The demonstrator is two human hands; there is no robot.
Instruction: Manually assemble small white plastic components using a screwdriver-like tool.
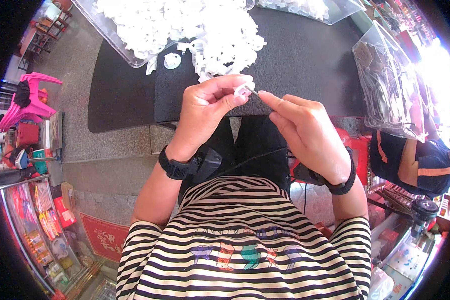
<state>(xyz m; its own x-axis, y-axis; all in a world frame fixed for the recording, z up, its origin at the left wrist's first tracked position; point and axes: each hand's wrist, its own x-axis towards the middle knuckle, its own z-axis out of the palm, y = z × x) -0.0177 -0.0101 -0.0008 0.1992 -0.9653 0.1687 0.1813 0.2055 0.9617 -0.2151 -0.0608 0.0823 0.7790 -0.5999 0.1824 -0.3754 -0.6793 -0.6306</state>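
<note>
Over the front edge of a black table, my left hand pinches a small white plastic part between thumb and fingers. From the right, my right hand grips a thin grey metal rod, its index finger stretched along it. The rod's tip meets the white part; how deep it sits inside I cannot tell. Just beyond my hands spreads a heap of similar white plastic parts. A round white piece lies apart, left of the heap.
Left of the heap is a clear bin of white parts; a clear tray stands at the far right. A clear box of grey cord-like pieces is at the table's right end. Beyond it, a person in dark clothing. Pink stools stand left.
</note>
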